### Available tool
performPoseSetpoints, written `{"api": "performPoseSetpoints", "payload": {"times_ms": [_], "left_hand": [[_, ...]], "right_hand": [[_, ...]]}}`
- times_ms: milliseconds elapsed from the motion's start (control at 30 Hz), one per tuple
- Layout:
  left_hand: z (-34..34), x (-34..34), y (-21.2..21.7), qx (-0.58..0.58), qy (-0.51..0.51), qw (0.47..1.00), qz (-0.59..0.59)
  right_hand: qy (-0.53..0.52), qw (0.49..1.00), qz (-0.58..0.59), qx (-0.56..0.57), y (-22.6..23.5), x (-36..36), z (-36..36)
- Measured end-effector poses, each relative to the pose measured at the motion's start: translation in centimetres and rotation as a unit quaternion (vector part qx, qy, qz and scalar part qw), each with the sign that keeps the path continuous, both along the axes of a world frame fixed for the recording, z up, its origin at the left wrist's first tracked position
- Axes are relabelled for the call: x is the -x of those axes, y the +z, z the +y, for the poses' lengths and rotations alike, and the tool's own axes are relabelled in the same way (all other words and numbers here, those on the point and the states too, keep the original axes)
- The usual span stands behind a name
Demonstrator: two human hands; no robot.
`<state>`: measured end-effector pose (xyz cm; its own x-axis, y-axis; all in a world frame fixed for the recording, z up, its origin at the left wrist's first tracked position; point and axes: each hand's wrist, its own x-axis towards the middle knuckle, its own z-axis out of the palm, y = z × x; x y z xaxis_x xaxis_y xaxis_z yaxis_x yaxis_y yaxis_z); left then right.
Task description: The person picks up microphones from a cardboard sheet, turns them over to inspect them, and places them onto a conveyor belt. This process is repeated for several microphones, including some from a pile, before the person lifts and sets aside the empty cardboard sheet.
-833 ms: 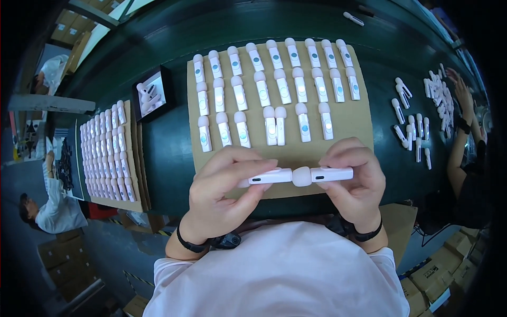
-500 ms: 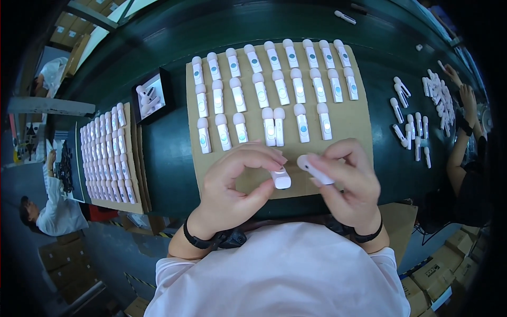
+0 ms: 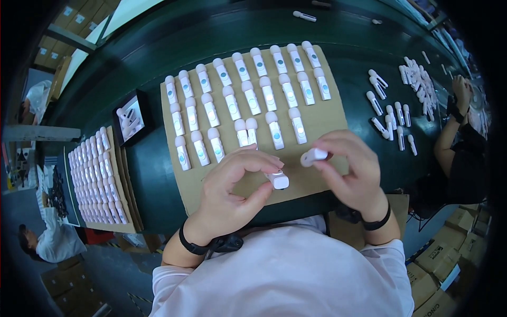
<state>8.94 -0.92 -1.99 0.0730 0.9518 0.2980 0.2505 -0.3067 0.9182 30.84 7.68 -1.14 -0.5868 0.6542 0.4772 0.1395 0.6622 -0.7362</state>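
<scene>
dark green table (image 3: pixel 158 195) spreads under a brown cardboard sheet (image 3: pixel 327 113) carrying rows of small white devices (image 3: pixel 248 95) with blue dots. my left hand (image 3: pixel 235 193) curls above the sheet's near edge, thumb and fingertips pinching a short white piece (image 3: pixel 278 180), while my right hand (image 3: pixel 351 169) pinches another white piece (image 3: pixel 313 156) with a rounded end just beside it, the two pieces apart. more white devices lie on a second cardboard sheet (image 3: pixel 124 211) to my left, beside a small black tray (image 3: pixel 132 119).
</scene>
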Motion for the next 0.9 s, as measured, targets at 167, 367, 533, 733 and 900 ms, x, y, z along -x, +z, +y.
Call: {"api": "performPoseSetpoints", "payload": {"times_ms": [167,367,533,733,900], "left_hand": [[0.6,-0.6,0.5,0.002,-0.016,1.000,0.002],[1.0,-0.7,0.5,0.001,-0.018,1.000,-0.001],[1.2,-0.9,0.5,0.016,-0.016,1.000,0.001],[1.4,-1.6,0.7,0.028,-0.004,1.000,-0.001],[1.8,-2.1,0.5,0.019,-0.023,0.999,0.036]], "right_hand": [[-0.040,0.991,-0.114,-0.056,-0.1,-2.3,2.7],[0.044,0.952,-0.269,-0.143,-1.4,-3.2,3.0],[0.049,0.944,-0.285,-0.160,-2.1,-3.0,3.6],[0.024,0.959,-0.252,-0.128,-1.5,-2.5,4.3],[0.103,0.991,-0.080,0.031,1.0,-1.6,1.9]]}}
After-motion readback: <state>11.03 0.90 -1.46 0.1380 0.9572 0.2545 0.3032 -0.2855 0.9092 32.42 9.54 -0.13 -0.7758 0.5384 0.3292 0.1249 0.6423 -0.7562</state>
